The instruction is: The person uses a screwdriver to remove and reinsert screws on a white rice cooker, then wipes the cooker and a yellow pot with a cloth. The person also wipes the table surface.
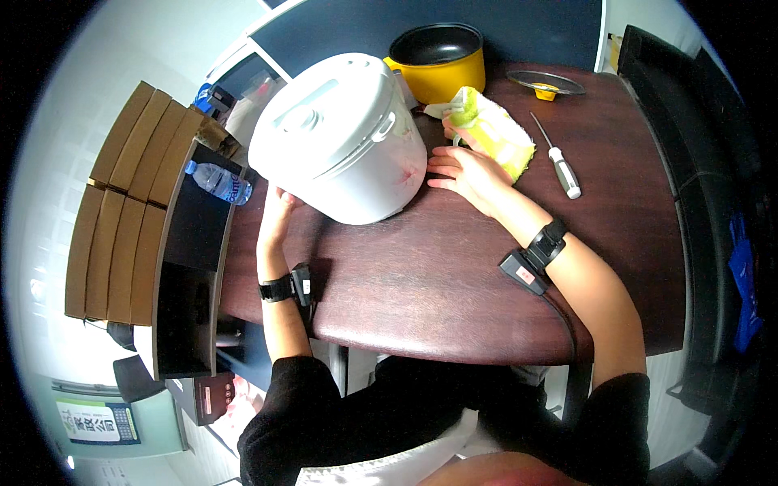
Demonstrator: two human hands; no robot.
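A white rice cooker with a closed lid and a pink flower print stands, seemingly tilted, on the dark wooden table. My left hand is against its lower left side; the fingers go out of sight behind the body. On the other side, my right hand has its fingers stretched toward the cooker, the tips at or very near its wall. Just behind that hand lies a crumpled yellow-green and white cloth. To the right of the cloth is a grey-handled screwdriver.
Behind the cooker sits a yellow pot with a black inside. A glass lid with a yellow knob lies at the back right. Left of the table, a shelf holds a water bottle and stacked cardboard boxes. A dark partition closes the back.
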